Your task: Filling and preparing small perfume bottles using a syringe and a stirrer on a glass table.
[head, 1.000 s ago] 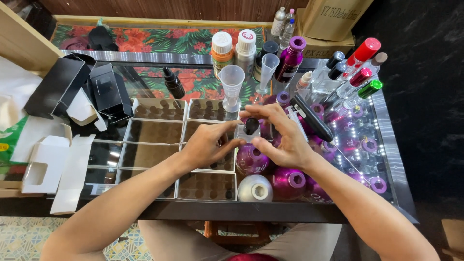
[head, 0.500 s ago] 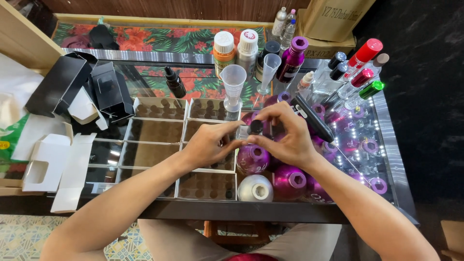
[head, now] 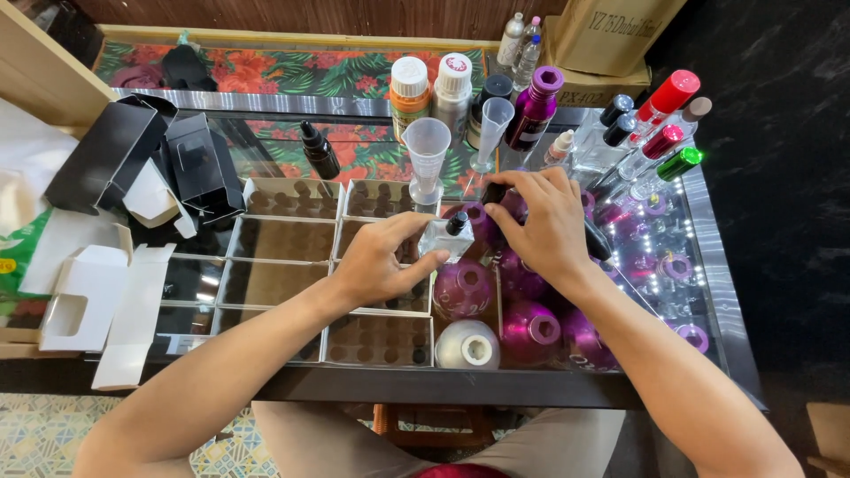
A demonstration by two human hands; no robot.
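From the head view, folded white cardboard boxes [head: 88,296] are lying at your left beside open black cartons [head: 133,164], and a brown cardboard box [head: 611,35] is standing at the back right. Your left hand [head: 381,265] is gripping a small clear glass bottle with a black neck [head: 445,235] over the divided tray [head: 292,239]. Your right hand [head: 540,221] is pinching a small black cap [head: 493,191], now lifted off the bottle it was covering earlier.

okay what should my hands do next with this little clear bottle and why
Probably lower the black cap in your right hand onto the small clear bottle. Your left hand holds the bottle tilted, and the cap sits just above and right of its black neck.
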